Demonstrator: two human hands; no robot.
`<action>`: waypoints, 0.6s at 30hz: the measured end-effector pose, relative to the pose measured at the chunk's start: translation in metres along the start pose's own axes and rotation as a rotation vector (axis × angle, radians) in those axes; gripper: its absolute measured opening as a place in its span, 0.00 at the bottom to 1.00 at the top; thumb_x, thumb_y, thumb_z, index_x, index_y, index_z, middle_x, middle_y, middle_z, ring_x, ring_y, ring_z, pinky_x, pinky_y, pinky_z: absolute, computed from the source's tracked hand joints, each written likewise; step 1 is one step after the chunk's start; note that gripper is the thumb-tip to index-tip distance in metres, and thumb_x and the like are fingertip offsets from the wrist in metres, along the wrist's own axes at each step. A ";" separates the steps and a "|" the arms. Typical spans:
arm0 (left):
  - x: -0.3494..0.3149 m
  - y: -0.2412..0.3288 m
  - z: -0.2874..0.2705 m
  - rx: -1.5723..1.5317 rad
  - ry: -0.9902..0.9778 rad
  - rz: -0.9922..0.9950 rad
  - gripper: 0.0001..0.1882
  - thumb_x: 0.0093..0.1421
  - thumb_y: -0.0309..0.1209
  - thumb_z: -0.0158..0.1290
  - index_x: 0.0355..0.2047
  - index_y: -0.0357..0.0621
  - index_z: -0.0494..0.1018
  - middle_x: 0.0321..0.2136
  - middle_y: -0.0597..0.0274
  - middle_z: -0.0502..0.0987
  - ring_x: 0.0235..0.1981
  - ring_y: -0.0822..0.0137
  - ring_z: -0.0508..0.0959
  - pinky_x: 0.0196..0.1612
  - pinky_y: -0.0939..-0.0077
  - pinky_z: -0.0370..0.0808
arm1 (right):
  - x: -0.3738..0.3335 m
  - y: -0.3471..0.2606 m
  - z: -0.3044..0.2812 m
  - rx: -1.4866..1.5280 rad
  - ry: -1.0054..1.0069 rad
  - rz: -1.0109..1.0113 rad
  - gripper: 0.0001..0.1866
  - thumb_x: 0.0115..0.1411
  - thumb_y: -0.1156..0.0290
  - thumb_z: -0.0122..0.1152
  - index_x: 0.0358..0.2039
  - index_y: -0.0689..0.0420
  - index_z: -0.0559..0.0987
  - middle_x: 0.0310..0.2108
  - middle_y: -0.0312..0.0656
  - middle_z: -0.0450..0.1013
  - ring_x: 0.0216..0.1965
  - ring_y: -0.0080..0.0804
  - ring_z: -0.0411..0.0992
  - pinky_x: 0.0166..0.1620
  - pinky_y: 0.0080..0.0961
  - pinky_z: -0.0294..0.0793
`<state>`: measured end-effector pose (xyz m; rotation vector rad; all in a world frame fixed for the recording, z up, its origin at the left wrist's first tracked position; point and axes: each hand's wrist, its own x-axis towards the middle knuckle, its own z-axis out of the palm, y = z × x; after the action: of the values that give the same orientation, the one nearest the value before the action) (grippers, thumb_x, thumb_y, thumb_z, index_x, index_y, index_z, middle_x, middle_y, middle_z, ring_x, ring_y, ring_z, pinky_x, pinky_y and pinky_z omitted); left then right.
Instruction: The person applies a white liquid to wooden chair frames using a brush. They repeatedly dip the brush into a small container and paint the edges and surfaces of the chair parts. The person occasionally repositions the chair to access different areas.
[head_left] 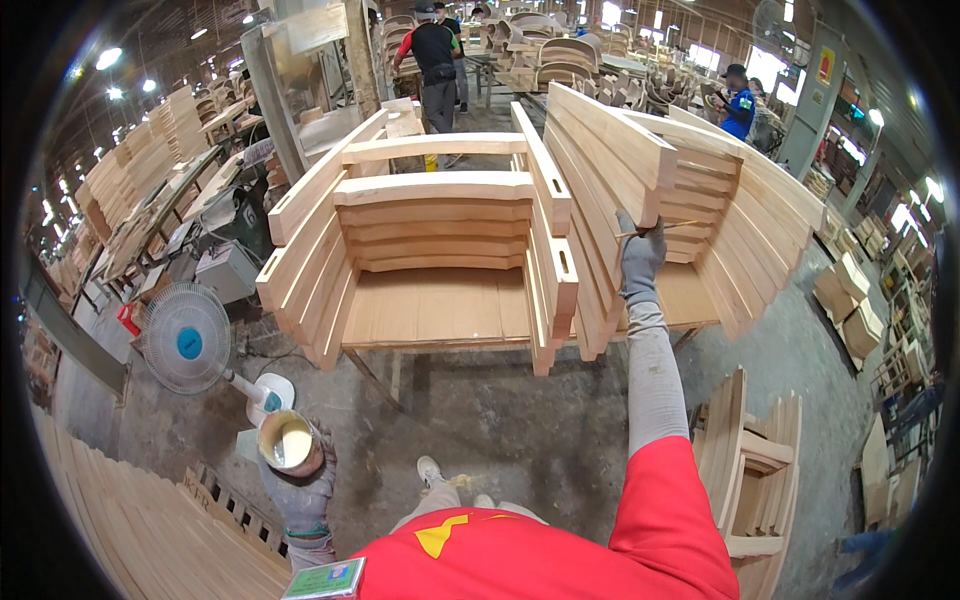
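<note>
A cup (271,438) was held low at the left; a thin stick (684,223) was held at the wooden frames (605,165).

The cup was encircled by the left hand's (298,495) curled fingers above the floor (440,390); its pale liquid (294,446) could be spilled if the wrist were tipped or the fan (187,340) bumped. The stick appeared to be pinched by the right hand (642,266); whether wood was touched could not be told. The stacked frames could be shifted if they were knocked by the right forearm (655,375).
</note>
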<state>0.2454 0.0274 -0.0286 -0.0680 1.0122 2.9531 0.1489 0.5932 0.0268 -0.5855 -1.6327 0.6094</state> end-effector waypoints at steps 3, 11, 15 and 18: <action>0.000 0.002 0.009 -0.142 0.070 -0.081 0.21 0.62 0.43 0.42 0.53 0.47 0.64 0.48 0.54 0.69 0.48 0.55 0.70 0.53 0.58 0.65 | 0.002 0.002 -0.003 0.055 0.041 -0.031 0.22 0.45 0.55 0.71 0.33 0.54 0.73 0.18 0.37 0.69 0.20 0.35 0.67 0.29 0.30 0.68; -0.005 0.000 0.011 0.006 0.037 -0.020 0.21 0.62 0.44 0.42 0.52 0.48 0.64 0.48 0.56 0.69 0.48 0.58 0.70 0.53 0.56 0.65 | -0.002 -0.007 -0.002 0.067 -0.048 0.088 0.20 0.48 0.62 0.70 0.37 0.59 0.75 0.27 0.37 0.74 0.27 0.26 0.67 0.35 0.25 0.68; -0.006 -0.005 0.009 0.702 -0.036 0.303 0.18 0.61 0.35 0.45 0.52 0.47 0.62 0.46 0.57 0.69 0.48 0.62 0.70 0.50 0.59 0.69 | 0.007 0.004 -0.003 0.095 0.055 -0.038 0.21 0.45 0.55 0.71 0.30 0.54 0.73 0.18 0.37 0.69 0.21 0.32 0.65 0.29 0.30 0.67; -0.010 -0.003 0.011 0.736 -0.002 0.282 0.18 0.62 0.39 0.44 0.51 0.49 0.64 0.45 0.58 0.70 0.48 0.62 0.70 0.50 0.58 0.69 | 0.004 0.007 0.000 0.155 0.018 -0.016 0.19 0.46 0.58 0.71 0.33 0.55 0.74 0.22 0.37 0.72 0.24 0.30 0.67 0.31 0.28 0.68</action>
<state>0.2548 0.0365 -0.0213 0.0973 2.1735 2.5705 0.1486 0.6008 0.0246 -0.4624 -1.5562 0.7102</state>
